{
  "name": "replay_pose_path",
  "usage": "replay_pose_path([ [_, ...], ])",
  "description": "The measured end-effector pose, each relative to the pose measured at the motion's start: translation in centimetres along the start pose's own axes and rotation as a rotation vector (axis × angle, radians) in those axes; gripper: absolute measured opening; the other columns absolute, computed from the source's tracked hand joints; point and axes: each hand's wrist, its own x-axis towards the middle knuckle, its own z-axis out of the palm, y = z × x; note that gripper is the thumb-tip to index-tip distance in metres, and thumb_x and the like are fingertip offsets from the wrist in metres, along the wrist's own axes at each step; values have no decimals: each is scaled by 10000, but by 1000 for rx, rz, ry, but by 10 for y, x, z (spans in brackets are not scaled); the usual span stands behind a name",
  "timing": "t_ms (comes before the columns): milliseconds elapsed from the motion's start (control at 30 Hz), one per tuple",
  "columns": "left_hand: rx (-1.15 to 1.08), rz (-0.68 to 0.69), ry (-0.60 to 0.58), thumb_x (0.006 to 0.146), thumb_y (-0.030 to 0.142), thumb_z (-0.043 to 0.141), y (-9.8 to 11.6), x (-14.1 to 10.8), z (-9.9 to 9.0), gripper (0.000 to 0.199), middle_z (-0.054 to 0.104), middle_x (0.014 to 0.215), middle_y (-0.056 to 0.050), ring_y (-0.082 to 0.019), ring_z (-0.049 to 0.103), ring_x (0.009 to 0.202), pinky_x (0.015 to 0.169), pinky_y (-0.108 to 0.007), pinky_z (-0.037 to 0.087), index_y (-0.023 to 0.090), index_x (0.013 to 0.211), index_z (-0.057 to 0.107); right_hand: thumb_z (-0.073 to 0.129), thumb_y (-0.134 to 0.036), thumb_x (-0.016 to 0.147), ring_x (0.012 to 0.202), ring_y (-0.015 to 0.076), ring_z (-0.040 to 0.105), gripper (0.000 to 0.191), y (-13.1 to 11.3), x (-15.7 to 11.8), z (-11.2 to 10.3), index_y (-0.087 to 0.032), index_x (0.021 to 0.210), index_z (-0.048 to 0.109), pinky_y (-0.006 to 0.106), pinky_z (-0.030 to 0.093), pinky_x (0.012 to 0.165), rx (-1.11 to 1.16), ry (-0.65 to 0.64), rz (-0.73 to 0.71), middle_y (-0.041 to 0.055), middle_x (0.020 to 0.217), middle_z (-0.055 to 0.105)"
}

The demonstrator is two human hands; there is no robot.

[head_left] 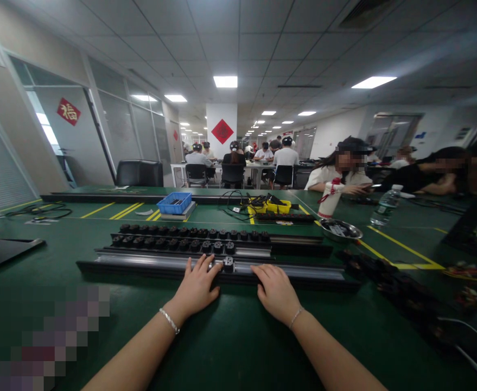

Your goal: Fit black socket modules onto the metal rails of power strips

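Observation:
A long black rail with a silvery channel (303, 271) lies crosswise in front of me on the green table. One small black socket-like module (228, 264) sits in it near the middle. My left hand (197, 285) rests on the rail just left of this module, fingers spread. To the module's right, my right hand (274, 285) lies with its fingertips on the rail's near side, fingers stretched out and holding nothing. Behind stand two more rails, carrying rows of similar black modules (173, 244).
Farther back are a blue bin (175, 202), a yellow tray (277, 205) with black cables, a metal bowl (341, 230) and a water bottle (387, 206). Dark modules (393, 282) lie to the right. A person (339, 168) sits across the table.

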Motion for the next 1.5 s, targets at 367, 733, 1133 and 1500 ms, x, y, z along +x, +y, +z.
replay_pose_path([
  [367,5,-6,-14,730,331,531,1,1,-1,601,328,1422,-56,-291,198,1333,1048,-589,77,336,1303,351,427,-176,775,1119,193,419,534,-20,6,4,-329,1286,412,403,186,1000,-54,-106,-10,30,1223,523],
  [733,10,17,-15,725,342,550,4,0,-3,633,332,1417,-49,-297,203,1330,1047,-588,71,376,1315,321,449,-181,763,1033,202,467,532,-22,7,3,-324,1275,425,387,206,971,-72,-100,4,37,1087,583],
  [1133,-45,32,7,742,343,514,10,2,-1,568,353,1407,-35,-266,232,1318,1057,-544,124,337,1291,368,436,-176,772,967,195,480,550,-22,9,3,-342,1295,397,357,235,922,-104,-102,11,31,1017,591],
  [1500,-119,83,10,756,304,477,15,0,-4,538,540,1206,-40,-210,435,1136,1074,-449,115,257,1282,376,406,-187,790,933,212,495,524,-24,12,1,-364,1283,397,404,254,878,-118,-142,19,46,992,588],
])
